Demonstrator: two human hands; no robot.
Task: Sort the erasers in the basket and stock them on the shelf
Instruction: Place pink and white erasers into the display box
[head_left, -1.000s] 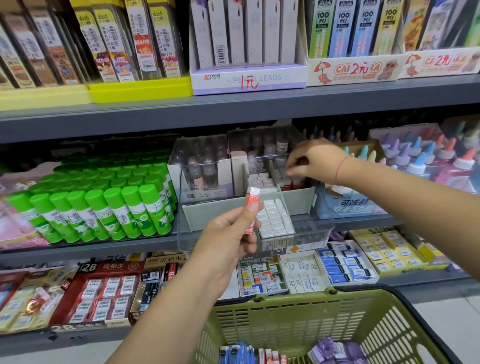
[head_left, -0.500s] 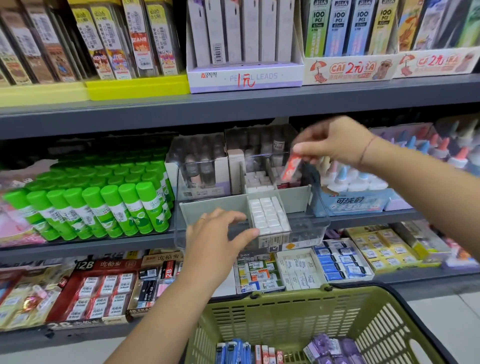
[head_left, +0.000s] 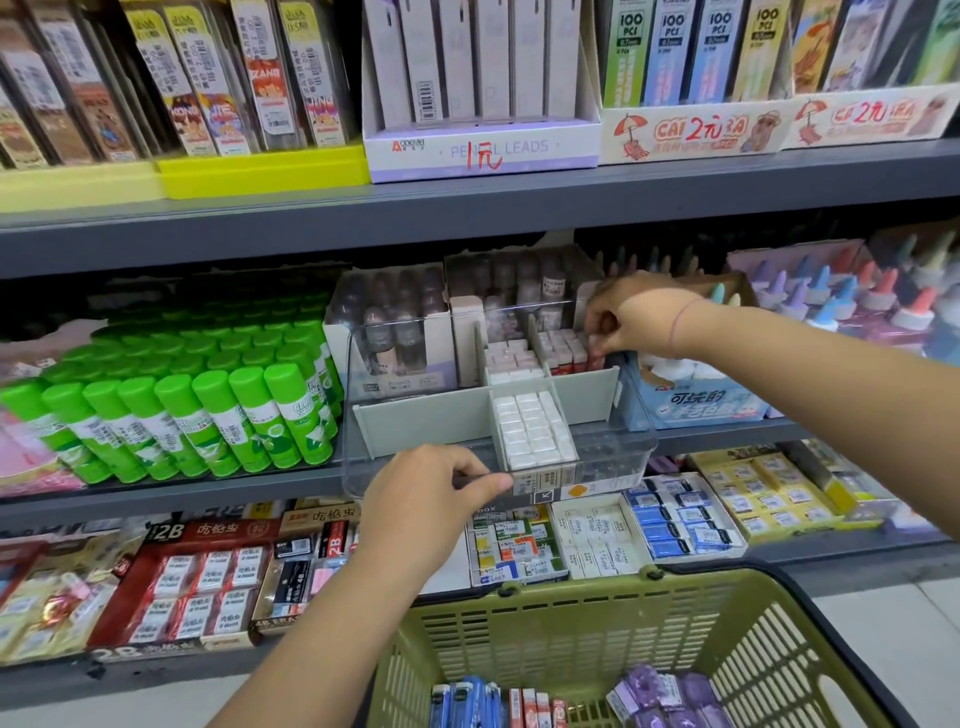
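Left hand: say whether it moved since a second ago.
Yes. The left hand dropped from beside the white erasers to the clear plastic bin's front rim.

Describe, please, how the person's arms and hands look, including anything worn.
The left forearm and right forearm are bare, with no sleeves in view. The left hand and right hand wear no gloves. A thin pink band circles the right wrist; no watch shows.
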